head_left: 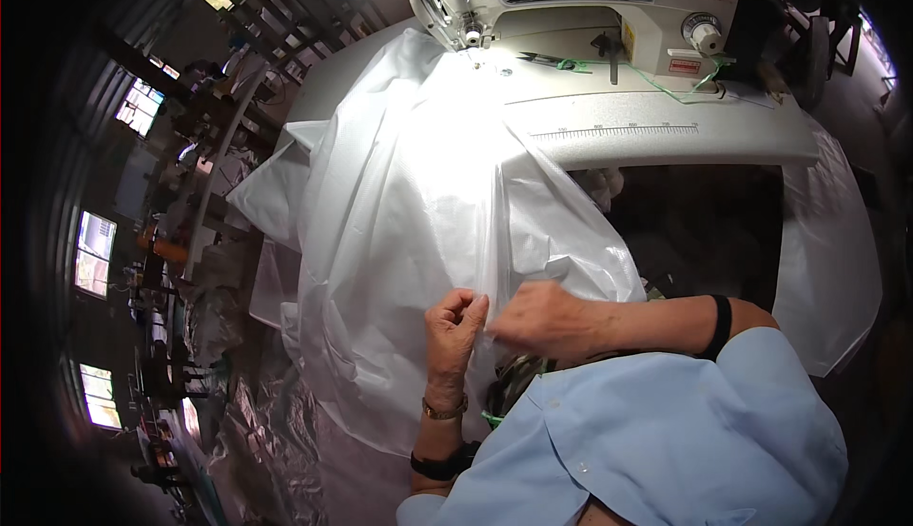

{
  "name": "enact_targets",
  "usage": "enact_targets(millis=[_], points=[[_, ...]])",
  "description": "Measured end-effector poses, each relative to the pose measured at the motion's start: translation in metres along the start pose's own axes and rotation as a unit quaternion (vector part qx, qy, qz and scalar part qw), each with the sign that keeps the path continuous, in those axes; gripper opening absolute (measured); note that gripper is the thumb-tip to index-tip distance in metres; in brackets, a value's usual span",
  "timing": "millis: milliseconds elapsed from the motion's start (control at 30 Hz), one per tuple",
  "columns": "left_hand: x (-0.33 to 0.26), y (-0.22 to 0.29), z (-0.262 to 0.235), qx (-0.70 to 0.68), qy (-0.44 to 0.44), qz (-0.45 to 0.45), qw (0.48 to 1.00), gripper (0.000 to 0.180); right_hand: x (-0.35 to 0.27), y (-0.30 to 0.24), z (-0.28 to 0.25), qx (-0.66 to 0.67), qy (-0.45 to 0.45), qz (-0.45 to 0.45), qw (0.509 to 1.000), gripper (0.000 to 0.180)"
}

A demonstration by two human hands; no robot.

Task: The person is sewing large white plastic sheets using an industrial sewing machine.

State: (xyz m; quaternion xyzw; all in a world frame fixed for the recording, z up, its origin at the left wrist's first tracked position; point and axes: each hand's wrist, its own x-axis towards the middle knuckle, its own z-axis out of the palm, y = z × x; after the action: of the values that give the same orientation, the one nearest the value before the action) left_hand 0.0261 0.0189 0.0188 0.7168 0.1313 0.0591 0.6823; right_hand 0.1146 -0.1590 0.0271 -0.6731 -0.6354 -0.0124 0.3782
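A large sheet of thin white fabric [418, 203] runs from under the needle of a white sewing machine [580, 3] down over the table edge onto my lap. My left hand [455, 328] pinches a fold of the fabric near its lower edge, fingers curled shut on it. My right hand [537, 319] grips the same fold right beside it, thumb and fingers closed on the cloth. The two hands almost touch. A light blue sleeve covers my right upper arm.
The white sewing table [666, 131] carries a printed ruler strip along its front edge. Scissors with green thread [561, 63] lie beside the machine. More white fabric [837, 269] hangs at the right. Crumpled silvery material [257, 431] is piled on the floor at the left.
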Motion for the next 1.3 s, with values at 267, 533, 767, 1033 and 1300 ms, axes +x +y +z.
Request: enact_targets(millis=[267, 533, 767, 1033, 1300], points=[[-0.011, 0.021, 0.005, -0.126, 0.039, -0.005, 0.991, 0.011, -0.073, 0.061, -0.042, -0.25, 0.25, 0.289, 0.89, 0.028], [-0.007, 0.041, 0.0, -0.02, 0.024, 0.052, 0.998, 0.011, -0.037, 0.014, -0.076, 0.148, 0.016, 0.289, 0.946, 0.021], [-0.009, 0.051, 0.015, 0.099, -0.003, 0.114, 0.989, 0.007, 0.015, -0.023, -0.048, 0.32, -0.098, 0.228, 0.914, 0.016], [-0.012, 0.039, 0.005, 0.073, -0.019, 0.085, 0.994, 0.008, 0.024, -0.037, -0.032, 0.149, -0.141, 0.18, 0.962, 0.026], [-0.012, 0.039, 0.0, 0.072, -0.01, 0.049, 0.996, 0.01, 0.027, -0.033, -0.019, 0.05, -0.182, 0.146, 0.971, 0.027]])
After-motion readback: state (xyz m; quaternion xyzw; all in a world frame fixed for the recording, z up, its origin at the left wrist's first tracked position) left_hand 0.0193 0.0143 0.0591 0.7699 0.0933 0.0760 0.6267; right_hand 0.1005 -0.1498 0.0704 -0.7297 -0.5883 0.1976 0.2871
